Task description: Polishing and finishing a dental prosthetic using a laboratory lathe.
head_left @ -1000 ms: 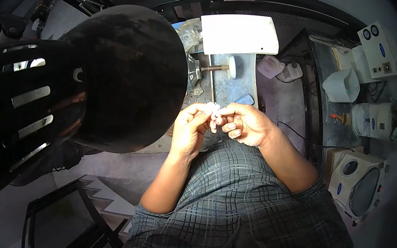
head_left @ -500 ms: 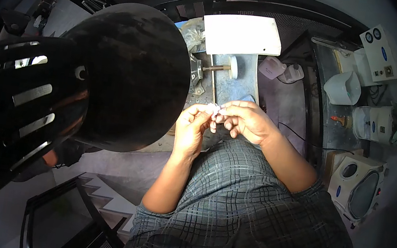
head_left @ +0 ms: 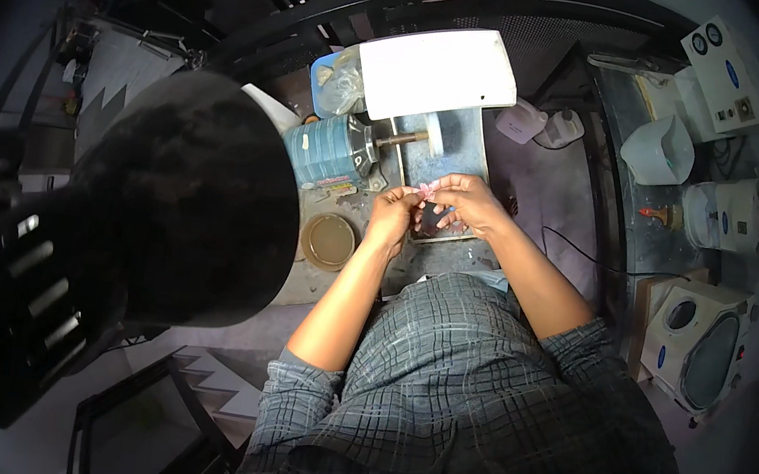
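Both my hands meet over the near part of a shallow grey-blue tray and hold a small pink piece (head_left: 426, 190); its exact kind is too small to make out. My left hand (head_left: 391, 219) pinches it from the left, fingertips closed. From the right, my right hand (head_left: 468, 203) grips it between thumb and forefinger, its other fingers curled loosely below. Just beyond the hands is a white polishing wheel (head_left: 435, 136) on the shaft of a blue-green bench motor (head_left: 322, 150). The tray (head_left: 470, 144) lies under the wheel, with a white hood (head_left: 439, 74) above it.
A large black lamp shade (head_left: 211, 205) fills the left side. Beside my left forearm stands a round bowl (head_left: 329, 241). Plastic jugs (head_left: 520, 121) stand beyond the tray. On the right side bench are a white container (head_left: 657, 154), a brush (head_left: 660, 216) and a white box-shaped machine (head_left: 696, 341).
My view has shifted, so the lamp shade sits farther left and the motor and bowl show. My hands are slightly farther forward, still together on the small piece.
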The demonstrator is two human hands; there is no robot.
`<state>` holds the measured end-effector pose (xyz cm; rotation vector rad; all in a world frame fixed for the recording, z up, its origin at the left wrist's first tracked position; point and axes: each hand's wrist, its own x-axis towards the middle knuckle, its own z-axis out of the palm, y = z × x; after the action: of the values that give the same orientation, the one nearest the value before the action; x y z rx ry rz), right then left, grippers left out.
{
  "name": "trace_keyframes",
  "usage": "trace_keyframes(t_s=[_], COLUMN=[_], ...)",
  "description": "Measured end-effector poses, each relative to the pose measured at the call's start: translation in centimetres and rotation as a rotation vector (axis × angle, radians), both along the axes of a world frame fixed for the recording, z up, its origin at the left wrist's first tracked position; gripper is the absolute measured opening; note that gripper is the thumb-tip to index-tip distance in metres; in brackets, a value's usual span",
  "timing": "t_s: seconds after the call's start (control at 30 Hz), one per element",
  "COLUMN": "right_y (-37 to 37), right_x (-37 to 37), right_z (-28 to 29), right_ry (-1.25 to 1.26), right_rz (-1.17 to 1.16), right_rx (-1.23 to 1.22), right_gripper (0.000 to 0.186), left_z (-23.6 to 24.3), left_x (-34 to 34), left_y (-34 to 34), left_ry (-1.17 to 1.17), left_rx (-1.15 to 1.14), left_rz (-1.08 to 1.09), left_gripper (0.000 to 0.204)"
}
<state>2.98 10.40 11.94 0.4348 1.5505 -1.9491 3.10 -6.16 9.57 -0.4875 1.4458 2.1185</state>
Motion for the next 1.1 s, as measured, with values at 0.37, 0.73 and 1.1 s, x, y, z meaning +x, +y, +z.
trace_keyframes(t_s=[0.37, 0.73, 1.1], right_y=[1.2, 1.6, 0.5], right_x=[-2.0, -5.7, -4.8], right_z=[-6.5, -7.5, -8.8], right_ry=[-0.044, -0.008, -0.177], right_rz=[-0.118, -0.108, -0.372], right_rx=[-0.065, 0.004, -0.192], right_gripper=[0.02, 0.006, 0.011], left_z=[-3.7, -7.2, -6.0], left_x=[-2.5, -4.0, -5.4], left_y=[1.6, 4.2, 3.6], left_ry=[0.09, 0.212, 0.169], left_rx=[-0.221, -0.191, -0.315], left_rz=[-0.057, 0.135, 0.066], left_gripper=[0.008, 0.009, 0.007])
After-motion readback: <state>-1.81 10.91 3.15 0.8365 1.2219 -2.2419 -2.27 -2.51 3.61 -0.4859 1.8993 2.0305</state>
